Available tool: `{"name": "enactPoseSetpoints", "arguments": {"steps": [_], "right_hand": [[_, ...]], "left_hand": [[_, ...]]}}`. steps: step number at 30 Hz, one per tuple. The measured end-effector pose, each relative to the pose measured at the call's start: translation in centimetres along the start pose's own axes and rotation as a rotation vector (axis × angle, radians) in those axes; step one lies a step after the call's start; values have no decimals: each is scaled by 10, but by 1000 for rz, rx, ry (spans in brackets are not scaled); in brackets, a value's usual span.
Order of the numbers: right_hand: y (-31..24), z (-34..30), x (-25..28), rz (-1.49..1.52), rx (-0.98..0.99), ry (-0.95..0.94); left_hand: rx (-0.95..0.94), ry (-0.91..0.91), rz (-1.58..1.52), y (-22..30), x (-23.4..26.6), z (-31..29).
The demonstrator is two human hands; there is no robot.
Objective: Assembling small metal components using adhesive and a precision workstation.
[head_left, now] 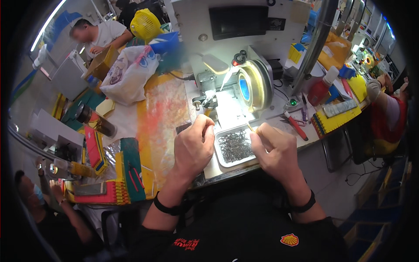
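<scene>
My left hand (194, 145) is closed in a pinch at the left side of a shallow white tray (228, 164). Whatever its fingertips may hold is too small or hidden to make out. Over the tray's right edge, my right hand (277, 148) grips a thin yellowish stick (249, 126) between thumb and forefinger, its tip pointing up and left. A heap of small dark metal pieces (235, 146) fills much of the tray. Just beyond both hands stands a lit bench machine with a round wheel (248, 87), blue at its centre.
Red-handled pliers (297, 127) and a green-lit knob (292, 103) are right of the machine. A red bottle (322, 87) stands farther right. Leftward lie a white plastic bag (131, 72), a dark jar (94, 120) and yellow-red racks (102, 192). Other people sit around.
</scene>
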State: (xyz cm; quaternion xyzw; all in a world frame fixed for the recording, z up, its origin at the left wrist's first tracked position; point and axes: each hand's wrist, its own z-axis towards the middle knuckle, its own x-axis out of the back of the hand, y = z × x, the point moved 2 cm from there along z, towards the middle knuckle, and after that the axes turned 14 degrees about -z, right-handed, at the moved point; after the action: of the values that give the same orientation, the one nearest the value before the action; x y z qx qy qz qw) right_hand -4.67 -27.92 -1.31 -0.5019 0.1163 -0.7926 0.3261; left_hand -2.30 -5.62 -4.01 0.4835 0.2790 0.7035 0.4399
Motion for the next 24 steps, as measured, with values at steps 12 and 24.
{"name": "enactPoseSetpoints", "arguments": {"steps": [12,24], "right_hand": [[30,13,-42,-132,83,-61],[97,15,23,-467,-107,274]], "left_hand": [[-1,-41,-86,-6,-5,7],[12,-12,-116,-3,-9,4]]}}
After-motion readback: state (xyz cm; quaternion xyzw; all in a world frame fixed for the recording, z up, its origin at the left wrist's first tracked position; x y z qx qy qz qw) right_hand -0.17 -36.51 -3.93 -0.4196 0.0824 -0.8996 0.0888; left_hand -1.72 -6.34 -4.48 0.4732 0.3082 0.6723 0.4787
